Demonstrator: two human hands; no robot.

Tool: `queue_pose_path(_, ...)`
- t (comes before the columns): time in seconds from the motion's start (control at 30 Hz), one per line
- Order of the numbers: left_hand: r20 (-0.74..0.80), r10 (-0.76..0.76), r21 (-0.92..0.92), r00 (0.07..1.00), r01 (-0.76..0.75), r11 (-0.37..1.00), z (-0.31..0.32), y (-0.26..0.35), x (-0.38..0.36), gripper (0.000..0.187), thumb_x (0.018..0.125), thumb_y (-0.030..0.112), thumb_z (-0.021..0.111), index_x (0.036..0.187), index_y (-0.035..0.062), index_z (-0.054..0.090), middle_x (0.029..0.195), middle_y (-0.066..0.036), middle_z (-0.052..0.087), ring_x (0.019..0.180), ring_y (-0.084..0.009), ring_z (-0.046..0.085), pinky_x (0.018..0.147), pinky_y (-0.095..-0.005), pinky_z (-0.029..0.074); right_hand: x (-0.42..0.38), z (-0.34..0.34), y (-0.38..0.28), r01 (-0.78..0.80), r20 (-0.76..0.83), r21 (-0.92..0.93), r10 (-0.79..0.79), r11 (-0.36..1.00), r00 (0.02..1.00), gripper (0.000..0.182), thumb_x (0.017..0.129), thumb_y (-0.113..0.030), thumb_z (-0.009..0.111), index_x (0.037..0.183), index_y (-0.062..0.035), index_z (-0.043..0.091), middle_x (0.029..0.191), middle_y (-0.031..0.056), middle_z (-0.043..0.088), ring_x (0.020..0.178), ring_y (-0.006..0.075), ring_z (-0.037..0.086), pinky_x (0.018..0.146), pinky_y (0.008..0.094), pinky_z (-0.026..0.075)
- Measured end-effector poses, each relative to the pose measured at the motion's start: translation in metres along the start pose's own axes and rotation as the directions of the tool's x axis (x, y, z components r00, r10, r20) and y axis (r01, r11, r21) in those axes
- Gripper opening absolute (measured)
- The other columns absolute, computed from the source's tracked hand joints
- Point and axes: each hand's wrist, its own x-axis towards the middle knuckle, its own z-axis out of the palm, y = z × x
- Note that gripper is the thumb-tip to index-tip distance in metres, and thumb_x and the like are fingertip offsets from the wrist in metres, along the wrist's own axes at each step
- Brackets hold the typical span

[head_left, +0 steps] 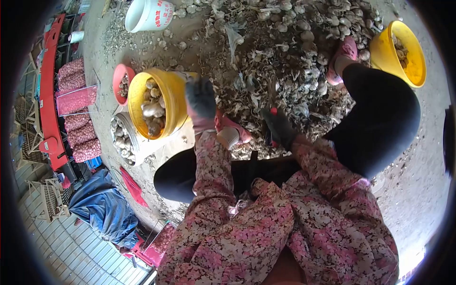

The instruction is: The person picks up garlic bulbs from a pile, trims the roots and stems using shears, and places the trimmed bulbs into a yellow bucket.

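My left hand (201, 99), in a dark grey glove, is raised beside the rim of a yellow bucket (171, 97). Its fingers look loosely apart, and no object shows in them. Inside that bucket lie several garlic bulbs (154, 109). My right hand (281, 128), gloved too, is closed around a red-handled tool (274, 110). Red parts show above and below the fingers, but the glove covers most of the tool and I cannot make out its working end. Beyond this hand spreads a heap of garlic (304, 71) with dry stalks and leaves.
Left of the yellow bucket are a pink bowl (120, 78) and a white bucket (124, 137), both with garlic. Another white bucket (149, 16) lies at the top. A second yellow bucket (415, 57) stands far right. Filled red net sacks (78, 109) and a blue tarp (104, 206) are left.
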Motion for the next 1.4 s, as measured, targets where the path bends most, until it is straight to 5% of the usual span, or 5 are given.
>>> queue_pose_path(0.33, -0.052, -0.101, 0.479, 0.994, 0.113, 0.87, -0.061, -0.103, 0.292, 0.024, 0.085, 0.028, 0.066, 0.093, 0.0071, 0.057, 0.087, -0.004, 0.061, 0.075, -0.0184, 0.061, 0.051, -0.024, 0.048, 0.019, 0.013, -0.012, -0.15, -0.036, 0.158, 0.157, 0.976, 0.987, 0.024, 0.09, -0.032, 0.059, 0.08, -0.0109, 0.054, 0.061, -0.0031, 0.049, 0.051, 0.0076, 0.047, 0.046, 0.027, 0.038)
queue_pose_path(0.53, -0.655, -0.511, 0.151, 0.556, 0.76, 0.633, 0.023, -0.132, 0.339, 0.025, 0.079, 0.034, 0.072, 0.078, 0.0137, 0.058, 0.06, 0.001, 0.054, 0.05, -0.0116, 0.053, 0.037, -0.027, 0.034, 0.03, 0.01, -0.016, -0.224, -0.078, 0.263, 0.252, 0.938, 0.965, 0.021, 0.091, -0.032, 0.06, 0.086, -0.0123, 0.053, 0.061, -0.0039, 0.048, 0.049, 0.0069, 0.046, 0.042, 0.0255, 0.038)
queue_pose_path(0.73, -0.379, 0.115, 0.788, 0.918, 0.385, -0.481, -0.017, -0.188, 0.354, 0.053, 0.072, 0.044, 0.076, 0.105, 0.0041, 0.065, 0.096, -0.01, 0.069, 0.085, -0.0224, 0.066, 0.073, -0.0329, 0.053, 0.03, 0.008, -0.026, -0.269, -0.09, 0.247, 0.298, 0.931, 0.95, 0.019, 0.089, -0.028, 0.063, 0.088, -0.0125, 0.053, 0.063, -0.0046, 0.049, 0.05, 0.0067, 0.047, 0.04, 0.0271, 0.038)
queue_pose_path(1.07, 0.049, -0.155, 0.471, 0.987, 0.114, 0.875, 0.003, -0.113, 0.116, 0.078, 0.073, -0.003, 0.071, 0.14, 0.0095, 0.032, 0.12, -0.01, 0.056, 0.107, -0.0221, 0.058, 0.087, -0.0334, 0.052, 0.038, -0.011, -0.043, 0.427, 0.022, -0.748, -0.624, 0.509, 0.781, 0.039, 0.082, -0.027, 0.066, 0.108, -0.0043, 0.048, 0.079, 0.016, 0.058, 0.068, 0.0312, 0.061, 0.058, 0.0422, 0.048)
queue_pose_path(1.4, 0.268, -0.05, 0.935, 0.962, -0.247, 0.256, 0.041, -0.052, -0.036, 0.077, 0.061, 0.019, 0.083, 0.126, 0.0024, 0.045, 0.113, -0.015, 0.059, 0.104, -0.0255, 0.06, 0.089, -0.0356, 0.049, -0.012, -0.016, -0.078, 0.39, 0.312, -0.92, -0.668, -0.035, 0.676, 0.07, 0.068, -0.031, 0.072, 0.126, -0.0031, 0.046, 0.087, 0.0163, 0.059, 0.079, 0.0323, 0.06, 0.068, 0.0445, 0.047)
